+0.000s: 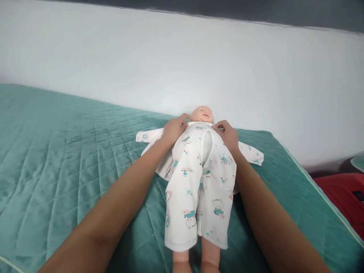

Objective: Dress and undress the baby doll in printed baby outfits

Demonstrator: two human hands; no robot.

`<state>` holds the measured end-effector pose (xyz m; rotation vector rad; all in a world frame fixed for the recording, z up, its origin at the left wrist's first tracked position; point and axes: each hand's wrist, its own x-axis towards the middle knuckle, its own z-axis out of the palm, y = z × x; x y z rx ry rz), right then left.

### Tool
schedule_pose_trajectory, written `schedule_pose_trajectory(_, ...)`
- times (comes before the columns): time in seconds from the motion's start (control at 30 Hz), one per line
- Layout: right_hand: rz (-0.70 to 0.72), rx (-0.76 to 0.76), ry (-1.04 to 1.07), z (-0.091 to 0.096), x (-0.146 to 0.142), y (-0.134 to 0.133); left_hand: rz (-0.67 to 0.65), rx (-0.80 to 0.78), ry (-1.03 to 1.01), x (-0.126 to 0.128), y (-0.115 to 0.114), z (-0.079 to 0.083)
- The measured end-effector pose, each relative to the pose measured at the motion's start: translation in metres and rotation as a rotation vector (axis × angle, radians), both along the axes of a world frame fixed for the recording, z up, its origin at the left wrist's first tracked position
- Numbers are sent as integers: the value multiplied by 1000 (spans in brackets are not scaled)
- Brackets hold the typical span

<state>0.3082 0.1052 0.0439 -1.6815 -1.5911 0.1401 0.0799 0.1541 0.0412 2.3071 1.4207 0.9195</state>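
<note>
A baby doll (202,113) lies on its back on a teal quilted bed cover (57,151), head toward the wall, bare feet toward me. It wears a white printed romper (196,189) with small teal animal pictures, its sleeves spread out to both sides. My left hand (174,129) is closed on the romper fabric at the doll's shoulder on the left. My right hand (227,134) pinches the fabric at the shoulder on the right, beside the open front slit.
A white wall (199,57) runs behind the bed. The bed's edge (313,182) falls away at the right, where a red object (344,197) sits on the floor beside it.
</note>
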Motion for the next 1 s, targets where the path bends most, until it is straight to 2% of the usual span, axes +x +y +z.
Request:
schedule_pose_trajectory(0.13,176,65,83,-4,1,-9,-120,93,94,-6,-10,1)
schedule_pose_trajectory(0.23,252,48,64,-1,1,-14,-116,104,170,-9,-13,1)
schedule_pose_trajectory(0.37,344,-2,25,5,0,-19,-120,95,177,-12,-17,-1)
schedule_pose_trajectory(0.63,249,-25,33,-3,5,-19,-118,100,163,-16,-29,-4)
schedule_pose_trajectory(1.0,236,-20,63,-1,2,-26,-96,109,215,-18,-33,-6)
